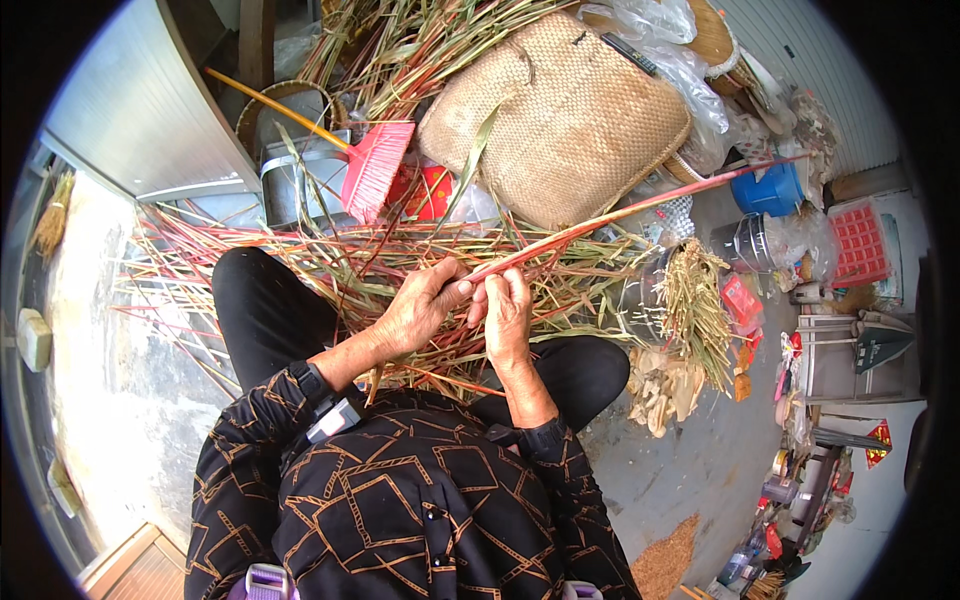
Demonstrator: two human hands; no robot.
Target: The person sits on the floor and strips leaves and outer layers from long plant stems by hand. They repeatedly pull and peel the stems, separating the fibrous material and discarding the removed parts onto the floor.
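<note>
A long red-and-green plant stalk point(592, 223) slants from my hands up to the right. My left hand point(421, 304) grips its near end, thumb laid against it. Close beside it, my right hand point(508, 306) pinches the same stalk between thumb and fingers. The palm sides and some fingertips are hidden. Beneath both hands, across my lap and the floor in front, lies a loose heap of red and green stalks point(300, 259).
Beyond the heap are a woven straw cushion point(562, 120), a pink broom point(379, 169) and a grey dustpan point(281, 187). At right stand a bundle of cut stalk pieces point(694, 307), a blue bucket point(769, 189) and a red plastic basket point(859, 244). Brown crumbs point(664, 559) lie on the floor.
</note>
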